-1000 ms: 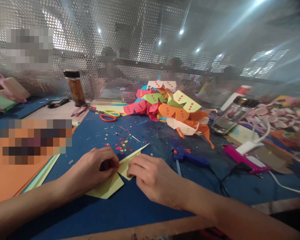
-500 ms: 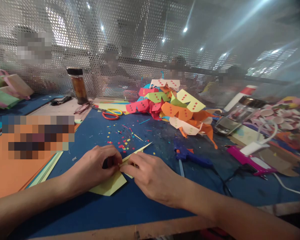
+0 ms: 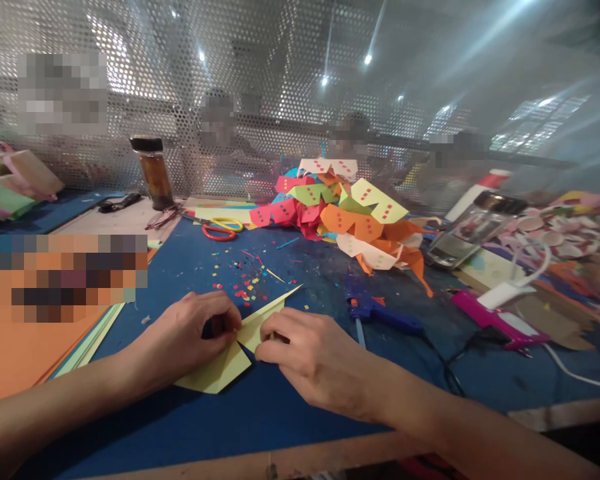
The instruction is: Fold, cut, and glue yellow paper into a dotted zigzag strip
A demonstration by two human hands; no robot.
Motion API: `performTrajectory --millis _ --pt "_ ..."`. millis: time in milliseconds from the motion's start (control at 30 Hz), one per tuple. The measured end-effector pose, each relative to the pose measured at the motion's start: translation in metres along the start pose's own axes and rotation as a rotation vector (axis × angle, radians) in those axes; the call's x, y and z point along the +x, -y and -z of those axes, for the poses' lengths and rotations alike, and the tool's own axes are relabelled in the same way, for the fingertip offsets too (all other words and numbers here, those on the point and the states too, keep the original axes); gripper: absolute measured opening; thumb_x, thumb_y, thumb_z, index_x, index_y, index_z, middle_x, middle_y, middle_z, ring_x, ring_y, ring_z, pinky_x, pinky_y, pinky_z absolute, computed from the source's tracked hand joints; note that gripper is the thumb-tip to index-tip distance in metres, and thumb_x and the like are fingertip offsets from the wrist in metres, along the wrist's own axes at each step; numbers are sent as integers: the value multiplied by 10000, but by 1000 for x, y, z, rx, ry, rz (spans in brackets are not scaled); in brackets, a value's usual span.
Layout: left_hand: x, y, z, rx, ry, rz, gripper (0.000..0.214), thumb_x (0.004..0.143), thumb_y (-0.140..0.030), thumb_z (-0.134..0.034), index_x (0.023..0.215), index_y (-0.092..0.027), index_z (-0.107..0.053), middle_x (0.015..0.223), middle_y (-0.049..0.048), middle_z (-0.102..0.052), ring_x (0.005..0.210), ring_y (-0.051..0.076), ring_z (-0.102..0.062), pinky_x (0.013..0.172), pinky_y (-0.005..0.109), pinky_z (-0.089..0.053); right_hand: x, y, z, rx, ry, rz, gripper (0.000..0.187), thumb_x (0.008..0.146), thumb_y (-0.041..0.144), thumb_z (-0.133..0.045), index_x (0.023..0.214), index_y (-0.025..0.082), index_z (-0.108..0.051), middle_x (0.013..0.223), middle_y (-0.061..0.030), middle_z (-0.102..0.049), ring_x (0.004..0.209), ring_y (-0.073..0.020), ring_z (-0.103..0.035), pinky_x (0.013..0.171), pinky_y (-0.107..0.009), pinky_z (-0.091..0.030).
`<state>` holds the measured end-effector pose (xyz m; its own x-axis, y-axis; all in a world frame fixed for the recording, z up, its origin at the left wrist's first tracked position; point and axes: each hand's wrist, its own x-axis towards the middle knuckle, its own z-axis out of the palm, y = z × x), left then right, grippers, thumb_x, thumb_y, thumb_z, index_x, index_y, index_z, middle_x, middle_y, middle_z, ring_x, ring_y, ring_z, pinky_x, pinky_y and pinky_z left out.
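Note:
A folded sheet of pale yellow paper (image 3: 215, 373) lies on the blue mat (image 3: 290, 413) near the front edge. My left hand (image 3: 190, 333) rests on its left part with the fingers curled and pinching the fold. My right hand (image 3: 310, 357) presses and pinches the same fold from the right, fingertips almost meeting those of the left. A pointed tip of the paper sticks out beyond the hands toward the far right.
A heap of coloured folded paper pieces (image 3: 350, 213) lies at the back. Scissors (image 3: 220, 230), a dark jar (image 3: 153, 173), a blue glue gun (image 3: 380, 313), a pink tool (image 3: 495, 320) and orange sheets (image 3: 15, 353) surround the mat. A perforated metal screen stands behind.
My right fingertips slid a little along the fold, toward the left hand and then back. The left hand has kept its place on the paper.

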<state>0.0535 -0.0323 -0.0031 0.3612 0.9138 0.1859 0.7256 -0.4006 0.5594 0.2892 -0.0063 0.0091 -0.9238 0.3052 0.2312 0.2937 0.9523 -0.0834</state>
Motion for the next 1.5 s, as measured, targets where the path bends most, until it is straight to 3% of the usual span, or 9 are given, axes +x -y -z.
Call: performTrajectory --millis 233,433,600,700,833,1200,1500 --pt "-1 1 0 -1 9 4 120 827 -160 -530 814 -227 -629 784 -37 -651 705 129 -584 733 272 -393 0 -1 -3 98 -34 -76 290 896 27 -434 1072 155 -625 1049 -73 -649 972 -184 -587 815 -311 -511" --pt "1 0 -1 -27 20 -13 120 846 -163 -522 811 -213 -625 782 -24 -632 700 126 -571 698 257 -409 1 -4 -3 112 -52 -42 228 882 27 -453 927 154 -637 986 -60 -656 911 -173 -592 763 -293 -509" --pt "-1 3 -2 -66 -11 -21 104 858 -168 -540 843 -203 -636 848 -8 -600 684 107 -555 659 229 -427 2 -7 -6 174 -207 -71 221 906 32 -435 949 142 -622 932 -60 -657 880 -154 -606 781 -272 -504" --pt "-2 5 -1 -76 -12 -27 102 857 -166 -555 851 -207 -648 833 -16 -593 676 102 -550 631 216 -420 5 -10 -9 80 -282 -140 208 960 90 -437 1037 134 -625 995 -81 -669 963 -189 -592 895 -355 -471" --pt "-4 4 1 -97 4 -24 108 870 -177 -555 854 -207 -658 822 -20 -607 700 109 -566 668 224 -434 7 -13 -11 -36 -209 -194 197 994 161 -475 1118 157 -629 1091 -74 -676 1027 -217 -566 917 -401 -420" --pt "-3 3 5 -136 42 -16 79 891 -200 -588 873 -218 -663 851 -23 -657 785 133 -608 745 252 -450 11 -12 -8 -33 -107 -239 195 1008 244 -496 1021 176 -679 1038 -67 -660 962 -200 -564 859 -366 -362" --pt "-2 4 2 -62 -9 -170 134 912 -146 -552 892 -212 -667 905 -12 -695 840 141 -631 802 272 -446 11 -10 -7 61 -84 -301 172 998 266 -531 943 180 -670 963 -40 -648 934 -182 -571 844 -342 -351"
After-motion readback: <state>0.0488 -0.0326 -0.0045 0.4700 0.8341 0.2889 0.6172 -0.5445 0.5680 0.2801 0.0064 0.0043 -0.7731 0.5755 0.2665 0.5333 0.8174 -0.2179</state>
